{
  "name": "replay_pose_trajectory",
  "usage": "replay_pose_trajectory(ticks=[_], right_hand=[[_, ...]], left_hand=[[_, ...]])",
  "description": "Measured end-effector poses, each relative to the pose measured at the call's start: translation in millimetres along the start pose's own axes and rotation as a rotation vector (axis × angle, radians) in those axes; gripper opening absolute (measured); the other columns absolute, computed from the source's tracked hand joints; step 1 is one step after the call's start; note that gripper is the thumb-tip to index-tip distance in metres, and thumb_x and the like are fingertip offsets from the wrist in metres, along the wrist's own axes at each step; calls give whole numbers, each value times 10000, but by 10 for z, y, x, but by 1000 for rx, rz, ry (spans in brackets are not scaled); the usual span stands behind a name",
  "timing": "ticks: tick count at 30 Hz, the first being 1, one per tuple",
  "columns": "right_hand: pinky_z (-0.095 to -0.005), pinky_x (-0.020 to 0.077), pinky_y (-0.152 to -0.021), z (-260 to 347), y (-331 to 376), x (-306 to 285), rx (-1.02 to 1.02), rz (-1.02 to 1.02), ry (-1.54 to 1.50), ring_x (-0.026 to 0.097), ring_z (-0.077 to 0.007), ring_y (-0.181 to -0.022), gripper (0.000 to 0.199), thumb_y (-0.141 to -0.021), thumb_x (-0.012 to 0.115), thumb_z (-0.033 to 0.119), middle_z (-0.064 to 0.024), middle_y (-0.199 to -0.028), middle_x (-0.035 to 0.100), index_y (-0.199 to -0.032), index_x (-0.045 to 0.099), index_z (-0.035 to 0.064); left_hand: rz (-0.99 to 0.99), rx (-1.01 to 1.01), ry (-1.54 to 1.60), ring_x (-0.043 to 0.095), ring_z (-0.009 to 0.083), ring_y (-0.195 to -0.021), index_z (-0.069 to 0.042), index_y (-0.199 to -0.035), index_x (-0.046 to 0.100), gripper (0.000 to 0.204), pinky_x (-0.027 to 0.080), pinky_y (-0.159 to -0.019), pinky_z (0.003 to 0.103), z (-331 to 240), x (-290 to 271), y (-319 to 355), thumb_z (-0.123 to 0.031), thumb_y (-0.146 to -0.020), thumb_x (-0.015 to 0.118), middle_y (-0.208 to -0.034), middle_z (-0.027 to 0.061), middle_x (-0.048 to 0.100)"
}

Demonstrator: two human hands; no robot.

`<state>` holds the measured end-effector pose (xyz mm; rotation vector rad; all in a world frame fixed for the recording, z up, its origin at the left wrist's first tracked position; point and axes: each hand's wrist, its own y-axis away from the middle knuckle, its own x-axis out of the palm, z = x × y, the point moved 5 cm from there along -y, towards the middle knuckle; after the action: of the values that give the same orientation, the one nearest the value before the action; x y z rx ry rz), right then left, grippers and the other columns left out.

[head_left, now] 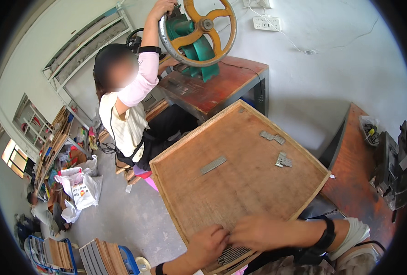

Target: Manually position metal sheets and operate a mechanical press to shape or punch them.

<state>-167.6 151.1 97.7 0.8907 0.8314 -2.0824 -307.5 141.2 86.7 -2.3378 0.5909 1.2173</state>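
Note:
A shallow wooden tray (254,183) with a raised rim lies in front of me. In its near corner, thin grey metal pieces (233,255) are lined up side by side in a packed row. My left hand (208,245) is curled at the left end of this row. My right hand (254,232) reaches across from the right, its bent fingers close to the left hand's fingertips. Both hands are closed over the row, and whatever they pinch is hidden. Farther up the tray lie a flat strip of joined metal pieces (213,165) and two small clusters of metal pieces (272,137).
Beyond the tray, a co-worker (128,105) sits at a green hand press with a yellow wheel (206,24) on a reddish bench (240,75). At right stands another reddish table (350,178) holding dark equipment. White sacks (82,185) and stacked boards (105,256) are at left.

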Motion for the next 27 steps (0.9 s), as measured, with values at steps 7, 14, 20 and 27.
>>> replay_pose_trajectory(ticks=[7,14,20,27], right_hand=[[-405,436,-890,-1296,-1008,-480,185,-446,361,539,-344,-1024,244,-784,670,126,-156,-1026,599,-1022,670,73],[-416,464,-823,-1224,-1107,-197,549,-117,150,581,-353,-952,188,-698,737,177,-156,-915,650,-829,656,69],[-450,471,-740,-276,-534,188,259,279,-99,597,-382,-839,167,-753,683,185,-178,-825,632,-865,662,63],[-417,454,-810,-142,-96,-30,-49,197,-392,559,-370,-950,402,-688,755,238,-170,-955,608,-1005,627,27]], left_hand=[[73,176,-41,594,271,-969,-20,-1324,386,506,474,-879,389,-267,21,239,-88,-878,615,-1072,125,606],[-23,53,167,567,342,-905,-24,-1119,567,398,473,-787,401,-153,-96,311,-124,-761,711,-976,150,590],[-307,-65,-74,573,350,-937,10,-1239,493,673,474,-803,391,-232,-237,351,-136,-659,801,-1068,182,568],[128,-46,243,583,357,-945,-6,-1211,521,693,472,-818,391,-90,-138,299,-233,-636,834,-1029,172,612]])
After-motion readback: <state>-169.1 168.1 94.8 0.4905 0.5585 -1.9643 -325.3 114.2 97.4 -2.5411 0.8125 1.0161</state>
